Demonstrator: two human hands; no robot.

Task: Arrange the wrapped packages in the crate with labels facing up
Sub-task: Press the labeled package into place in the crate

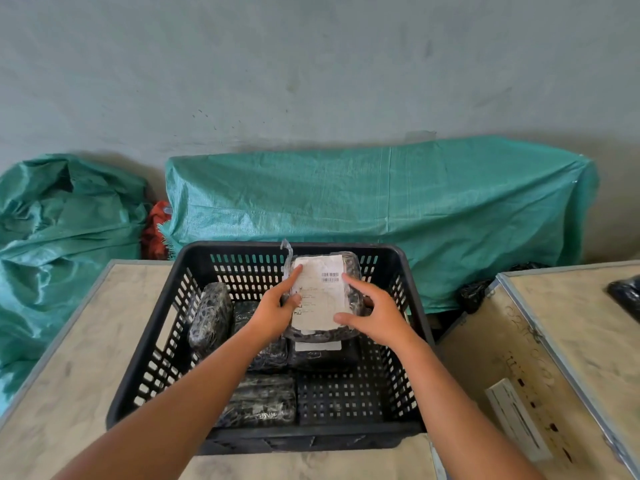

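Note:
A black slotted plastic crate stands on a wooden case. Over its far half I hold a wrapped package with its white barcode label facing up. My left hand grips its left edge and my right hand grips its right edge. Below it lies another package with a strip of white label showing. A dark package stands on edge against the left wall, one lies beside it, and one lies at the front left with no label showing.
The crate's front right floor is bare. A second wooden case stands to the right, with a black bag on it. Green tarpaulin covers things behind, along a grey wall.

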